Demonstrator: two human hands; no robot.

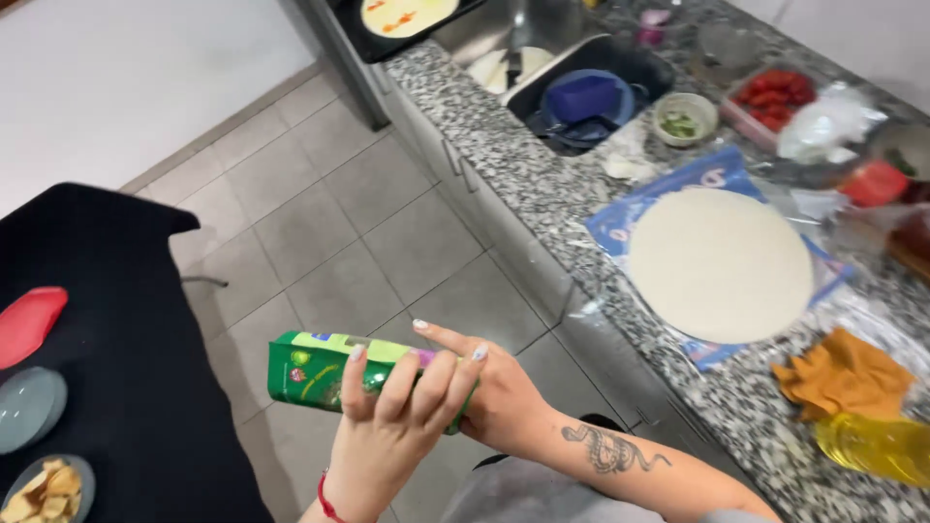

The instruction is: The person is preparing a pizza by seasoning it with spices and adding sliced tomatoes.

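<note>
A green cylindrical snack can [315,371] lies sideways in front of me, over the tiled floor. My left hand [387,436], with a red string at the wrist, wraps its fingers over the can's right half. At the can's right end is my right hand [499,397], on a tattooed forearm, gripping it with the index finger stretched along the top. The can's right end is hidden by both hands.
To the right, a granite counter [504,165] holds a round pale tortilla [719,263] on a blue wrapper, an orange cloth [845,376], a tub of red pieces [775,97] and a sink with a blue bowl [581,100]. On the left, a black table [126,320] carries a red lid, grey dishes and a bowl of chips [46,489].
</note>
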